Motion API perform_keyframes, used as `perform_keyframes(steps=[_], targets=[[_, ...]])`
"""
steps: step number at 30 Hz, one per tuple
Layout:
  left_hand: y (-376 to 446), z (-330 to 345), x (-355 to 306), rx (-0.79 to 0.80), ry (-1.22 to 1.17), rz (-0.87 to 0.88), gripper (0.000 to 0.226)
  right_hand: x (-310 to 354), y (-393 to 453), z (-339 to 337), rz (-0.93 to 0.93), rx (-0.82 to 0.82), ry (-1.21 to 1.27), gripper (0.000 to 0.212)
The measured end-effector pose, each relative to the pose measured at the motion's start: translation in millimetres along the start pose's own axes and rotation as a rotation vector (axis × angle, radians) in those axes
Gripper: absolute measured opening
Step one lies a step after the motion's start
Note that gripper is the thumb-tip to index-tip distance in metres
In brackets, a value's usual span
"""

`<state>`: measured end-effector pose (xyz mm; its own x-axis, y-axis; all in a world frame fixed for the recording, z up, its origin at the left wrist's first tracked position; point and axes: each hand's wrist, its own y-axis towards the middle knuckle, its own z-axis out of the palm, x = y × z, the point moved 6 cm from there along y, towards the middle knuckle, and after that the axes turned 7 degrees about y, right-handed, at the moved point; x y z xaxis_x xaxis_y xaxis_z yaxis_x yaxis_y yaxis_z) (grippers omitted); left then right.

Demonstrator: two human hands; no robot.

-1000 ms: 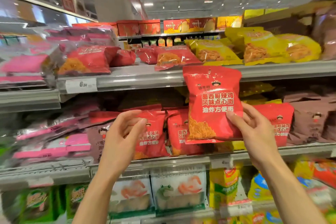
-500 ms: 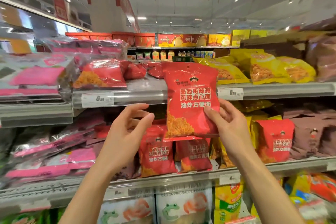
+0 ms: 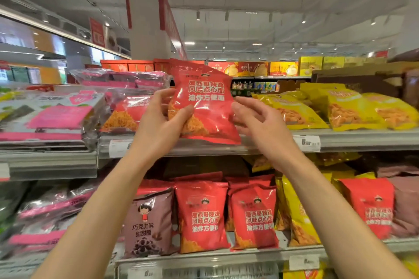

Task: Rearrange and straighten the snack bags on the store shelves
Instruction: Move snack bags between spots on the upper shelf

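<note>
A red snack bag (image 3: 206, 106) with white lettering is held up in front of the upper shelf (image 3: 260, 146), its bottom edge just above the shelf lip. My left hand (image 3: 158, 127) grips its lower left side, thumb on the front. My right hand (image 3: 258, 122) holds the bag's right edge with loosely curled fingers. Another red bag (image 3: 129, 113) lies flat on the upper shelf just to the left. On the lower shelf (image 3: 226, 256), two matching red bags (image 3: 201, 215) (image 3: 254, 217) stand upright, with a third (image 3: 367, 208) further right.
Yellow snack bags (image 3: 297, 113) (image 3: 353, 111) lie on the upper shelf at the right. Pink-labelled clear packs (image 3: 56, 118) are stacked at the left. A brown chocolate snack bag (image 3: 149, 222) and a yellow bag (image 3: 294, 222) flank the red ones below. A price tag (image 3: 306, 142) hangs on the shelf lip.
The red bag rose from lower-shelf height to the upper shelf and shifted left. My left hand, empty before, has taken hold of it. The view tilted upward.
</note>
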<state>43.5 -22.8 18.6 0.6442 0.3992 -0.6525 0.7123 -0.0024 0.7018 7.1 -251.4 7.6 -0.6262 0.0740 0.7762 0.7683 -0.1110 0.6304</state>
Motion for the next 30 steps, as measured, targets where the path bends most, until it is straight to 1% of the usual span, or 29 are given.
perform_keyframes(steps=[1, 4, 5, 6, 8, 10, 13, 18, 19, 22, 24, 25, 26, 28, 29, 30], targets=[[8, -6, 1, -0.02, 0.012, -0.006, 0.049, 5, 4, -9, -0.042, -0.013, -0.095, 0.037], [29, -14, 9, -0.021, 0.07, -0.04, 0.052, 13, 15, -31, -0.21, -0.088, -0.628, 0.035], [34, -15, 11, -0.012, 0.098, -0.052, 0.054, 11, 18, -33, -0.246, -0.085, -0.777, 0.036], [39, -14, 13, -0.001, 0.131, -0.059, 0.056, 6, 20, -32, -0.254, -0.048, -0.888, 0.038], [45, -11, 13, 0.013, 0.215, -0.056, 0.058, -7, 24, -27, -0.21, 0.054, -1.017, 0.045], [49, -7, 10, -0.007, 0.282, -0.02, 0.057, -17, 26, -26, -0.162, 0.092, -1.067, 0.051], [52, -2, 4, -0.046, 0.334, 0.023, 0.052, -21, 27, -27, -0.159, 0.086, -1.09, 0.056], [54, -6, 9, -0.098, 0.294, 0.005, 0.05, -21, 28, -28, -0.14, 0.082, -1.118, 0.059], [55, -5, 9, -0.088, 0.343, 0.016, 0.049, -21, 27, -27, -0.14, 0.085, -1.129, 0.06], [52, 5, 9, 0.003, 0.605, 0.052, 0.049, -22, 26, -26, -0.15, 0.091, -1.147, 0.059], [50, 11, 12, 0.053, 0.793, 0.06, 0.053, -23, 25, -26, -0.157, 0.099, -1.148, 0.059], [48, 11, 12, 0.053, 0.859, 0.06, 0.055, -23, 26, -26, -0.158, 0.11, -1.147, 0.06], [46, 10, 11, 0.032, 0.888, 0.074, 0.056, -22, 26, -27, -0.159, 0.123, -1.144, 0.061], [43, 9, 4, -0.007, 0.852, 0.165, 0.057, -22, 26, -30, -0.168, 0.125, -1.138, 0.062], [42, 11, 2, 0.02, 0.816, 0.213, 0.057, -21, 25, -32, -0.18, 0.102, -1.142, 0.062], [42, 14, 2, 0.079, 0.789, 0.237, 0.059, -20, 23, -35, -0.19, 0.07, -1.149, 0.061]])
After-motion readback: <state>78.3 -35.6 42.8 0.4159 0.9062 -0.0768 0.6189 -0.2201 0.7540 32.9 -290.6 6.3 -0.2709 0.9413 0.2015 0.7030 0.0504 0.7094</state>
